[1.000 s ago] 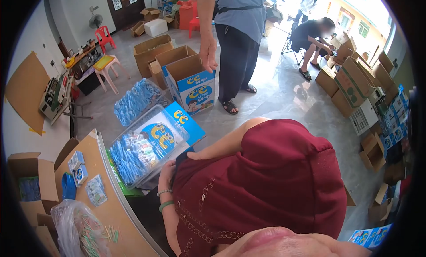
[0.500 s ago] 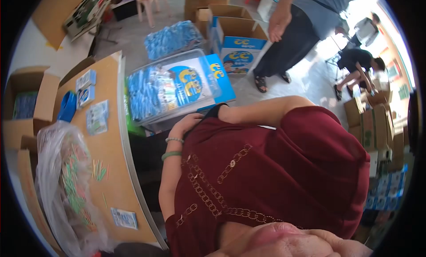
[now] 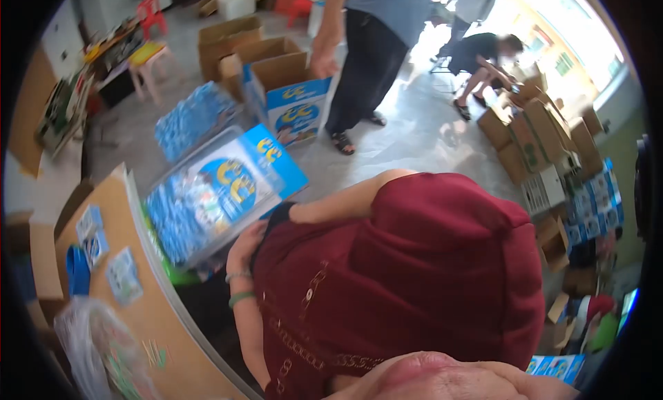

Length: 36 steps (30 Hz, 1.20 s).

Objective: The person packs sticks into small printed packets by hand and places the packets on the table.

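My left hand (image 3: 246,248), with a pale bead bracelet and a green bangle on its wrist, lies at my waist beside dark cloth. Its fingers look stretched out, partly hidden, with nothing seen in them. From the right, my right forearm (image 3: 338,203) crosses to a black cuff or cloth (image 3: 277,220); the fingers of that hand are hidden. Just beyond both hands stands a clear plastic tub (image 3: 207,251) with blue packets (image 3: 173,220) and a blue-and-white printed sheet (image 3: 231,182) in it. A blue printed box (image 3: 286,169) sits against its far side.
On my left is a wooden table (image 3: 162,324) with small packets (image 3: 124,276), a blue tape dispenser (image 3: 77,270) and a plastic bag of coloured sticks (image 3: 103,345). A standing person (image 3: 373,55) is near an open carton (image 3: 297,110). Another person sits by cartons (image 3: 539,134).
My view has turned, so the tub, table and my arms appear lower and farther left. More of the room's right side shows. My hands stay at my waist.
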Each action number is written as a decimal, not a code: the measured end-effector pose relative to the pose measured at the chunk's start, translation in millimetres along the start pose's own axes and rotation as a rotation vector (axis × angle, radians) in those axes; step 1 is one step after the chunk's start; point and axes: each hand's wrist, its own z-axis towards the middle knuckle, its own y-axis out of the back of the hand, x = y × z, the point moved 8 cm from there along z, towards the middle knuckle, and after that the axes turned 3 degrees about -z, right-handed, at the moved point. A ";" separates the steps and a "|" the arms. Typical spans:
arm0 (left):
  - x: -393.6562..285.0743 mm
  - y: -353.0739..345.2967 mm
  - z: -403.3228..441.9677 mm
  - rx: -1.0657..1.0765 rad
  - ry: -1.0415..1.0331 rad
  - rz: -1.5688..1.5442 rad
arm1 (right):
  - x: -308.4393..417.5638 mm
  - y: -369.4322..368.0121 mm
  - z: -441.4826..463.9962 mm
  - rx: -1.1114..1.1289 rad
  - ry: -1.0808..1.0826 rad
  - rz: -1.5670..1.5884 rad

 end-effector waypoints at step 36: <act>-52.3 -30.7 -18.4 -0.012 0.124 0.263 | 60.6 77.6 -136.4 0.360 0.782 0.393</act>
